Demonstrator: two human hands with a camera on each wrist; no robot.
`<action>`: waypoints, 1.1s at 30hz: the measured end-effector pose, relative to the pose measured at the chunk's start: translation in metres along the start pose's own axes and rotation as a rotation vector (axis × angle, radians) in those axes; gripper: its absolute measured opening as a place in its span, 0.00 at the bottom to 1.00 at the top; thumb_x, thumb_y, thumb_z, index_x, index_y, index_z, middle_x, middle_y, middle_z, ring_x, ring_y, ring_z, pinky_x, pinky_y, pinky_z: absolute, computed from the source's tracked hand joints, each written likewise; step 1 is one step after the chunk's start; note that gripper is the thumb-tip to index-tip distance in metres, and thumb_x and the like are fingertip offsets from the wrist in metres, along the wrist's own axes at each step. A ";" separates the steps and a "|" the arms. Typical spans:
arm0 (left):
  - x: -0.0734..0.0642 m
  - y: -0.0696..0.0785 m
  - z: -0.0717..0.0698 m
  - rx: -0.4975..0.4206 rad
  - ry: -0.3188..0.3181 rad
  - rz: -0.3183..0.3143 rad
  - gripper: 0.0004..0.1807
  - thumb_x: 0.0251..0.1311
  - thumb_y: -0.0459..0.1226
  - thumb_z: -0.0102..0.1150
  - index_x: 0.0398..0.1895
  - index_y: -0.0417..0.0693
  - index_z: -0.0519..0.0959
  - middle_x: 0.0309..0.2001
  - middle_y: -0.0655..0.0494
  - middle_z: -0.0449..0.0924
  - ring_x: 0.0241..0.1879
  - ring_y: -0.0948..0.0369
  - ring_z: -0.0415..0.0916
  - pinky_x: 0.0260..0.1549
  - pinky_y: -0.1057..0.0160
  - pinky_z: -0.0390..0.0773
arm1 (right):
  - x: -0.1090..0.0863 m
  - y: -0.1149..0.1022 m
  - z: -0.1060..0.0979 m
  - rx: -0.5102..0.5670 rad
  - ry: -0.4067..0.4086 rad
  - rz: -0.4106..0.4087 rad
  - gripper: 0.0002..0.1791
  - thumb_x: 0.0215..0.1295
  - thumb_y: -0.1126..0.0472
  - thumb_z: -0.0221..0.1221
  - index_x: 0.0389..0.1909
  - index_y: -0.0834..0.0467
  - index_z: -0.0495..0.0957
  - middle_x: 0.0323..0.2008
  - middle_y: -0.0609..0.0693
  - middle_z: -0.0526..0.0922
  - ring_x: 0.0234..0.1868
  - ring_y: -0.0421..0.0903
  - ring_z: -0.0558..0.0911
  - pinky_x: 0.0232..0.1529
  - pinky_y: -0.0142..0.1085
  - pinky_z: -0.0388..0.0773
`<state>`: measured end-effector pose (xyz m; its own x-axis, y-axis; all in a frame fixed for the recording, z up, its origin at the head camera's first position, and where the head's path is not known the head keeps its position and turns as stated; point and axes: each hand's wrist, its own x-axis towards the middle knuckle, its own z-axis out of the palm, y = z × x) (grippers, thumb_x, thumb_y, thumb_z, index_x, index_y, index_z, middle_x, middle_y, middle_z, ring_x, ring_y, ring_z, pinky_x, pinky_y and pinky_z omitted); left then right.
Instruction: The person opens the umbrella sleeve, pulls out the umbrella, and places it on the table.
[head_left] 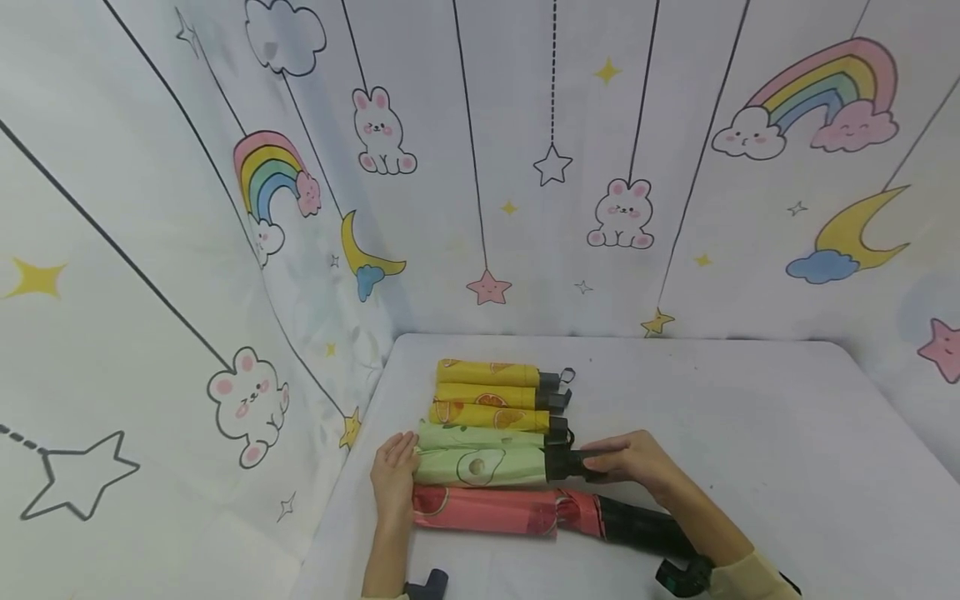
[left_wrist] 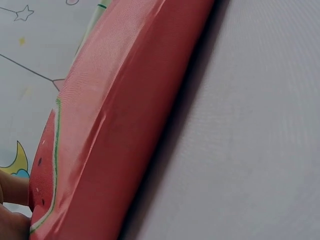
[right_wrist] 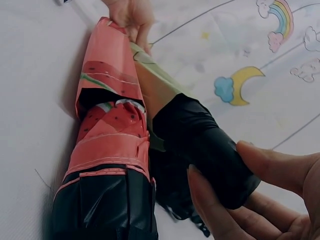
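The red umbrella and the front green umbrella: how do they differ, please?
The red umbrella shows watermelon print; the front green umbrella shows avocado. The red umbrella looks longer, the green one shorter. The right hand grips the green one's black end, not the red one's. Both have black ends.

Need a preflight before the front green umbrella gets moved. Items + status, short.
1. Right hand on the front green umbrella: ok, thumb and fingers pinch its black handle.
2. Left hand at the opposite end: ok, it is at the green umbrellas' left ends.
3. Yellow umbrellas in a row: ok, three lie side by side behind the green ones.
4. Red umbrella fully sleeved: not ok, bunched fabric and a black end stick out of its sleeve.
5. Rear green umbrella handle position: cannot tell, the front one hides too much.
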<state>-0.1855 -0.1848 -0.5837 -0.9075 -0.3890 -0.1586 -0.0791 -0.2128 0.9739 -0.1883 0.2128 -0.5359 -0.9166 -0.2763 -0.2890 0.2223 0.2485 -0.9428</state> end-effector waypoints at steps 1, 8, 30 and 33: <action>0.000 0.000 0.000 -0.003 -0.004 0.001 0.33 0.69 0.19 0.50 0.77 0.32 0.59 0.73 0.32 0.67 0.73 0.44 0.67 0.64 0.65 0.74 | 0.000 0.001 -0.001 -0.004 0.002 0.001 0.26 0.65 0.55 0.72 0.57 0.68 0.84 0.49 0.62 0.89 0.46 0.55 0.90 0.52 0.51 0.87; -0.002 0.001 0.000 -0.011 -0.014 0.005 0.33 0.69 0.19 0.49 0.77 0.31 0.58 0.73 0.31 0.66 0.74 0.43 0.66 0.66 0.62 0.72 | -0.004 0.006 -0.008 -0.023 0.013 0.002 0.26 0.67 0.54 0.70 0.58 0.67 0.83 0.54 0.62 0.87 0.48 0.55 0.90 0.53 0.52 0.86; 0.000 -0.002 -0.001 -0.011 -0.009 0.012 0.32 0.68 0.18 0.50 0.76 0.30 0.59 0.72 0.31 0.68 0.73 0.43 0.68 0.62 0.66 0.76 | -0.016 0.012 -0.027 0.029 -0.029 -0.049 0.25 0.69 0.57 0.68 0.59 0.70 0.82 0.50 0.60 0.89 0.49 0.54 0.89 0.52 0.47 0.87; 0.000 -0.002 -0.002 -0.004 -0.004 0.006 0.33 0.67 0.18 0.50 0.76 0.30 0.60 0.72 0.32 0.69 0.72 0.44 0.68 0.62 0.67 0.76 | -0.018 0.012 -0.029 0.027 -0.028 -0.049 0.25 0.69 0.57 0.68 0.59 0.70 0.82 0.50 0.60 0.89 0.48 0.54 0.90 0.52 0.47 0.87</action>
<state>-0.1848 -0.1860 -0.5862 -0.9094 -0.3870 -0.1520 -0.0718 -0.2139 0.9742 -0.1791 0.2477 -0.5368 -0.9171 -0.3135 -0.2461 0.1860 0.2092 -0.9600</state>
